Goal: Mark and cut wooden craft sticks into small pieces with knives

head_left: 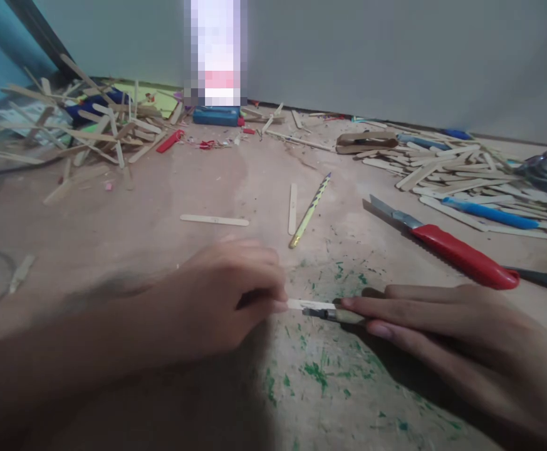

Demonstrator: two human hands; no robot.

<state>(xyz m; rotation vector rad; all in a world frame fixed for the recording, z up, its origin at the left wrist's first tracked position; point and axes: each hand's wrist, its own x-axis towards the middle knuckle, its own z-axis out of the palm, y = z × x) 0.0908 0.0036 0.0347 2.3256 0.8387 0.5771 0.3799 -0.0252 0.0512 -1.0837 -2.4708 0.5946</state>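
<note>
Pinching the left end of a small pale stick [296, 304], thumb and fingers of the left hand [235, 291] were closed above the bench [226, 169]. Right hand [447, 319] gripped a small cutting tool [351, 316] by its pale handle, a fingertip at the stick's right end. Stick lay between the two hands, tool's dark metal tip just beside it. Green scuffs [317, 373] marked the bench around there. Beyond: a red-handled knife [463, 254] to the right, blade pointing away and left; one loose stick [214, 220] crosswise, another beside a patterned pencil [311, 210]. Farther, right, a spread of sticks with a blue pen-like object [489, 213] on it; left, a jumbled heap [99, 134]. Against the grey wall [371, 56], a blue box [217, 116].
</note>
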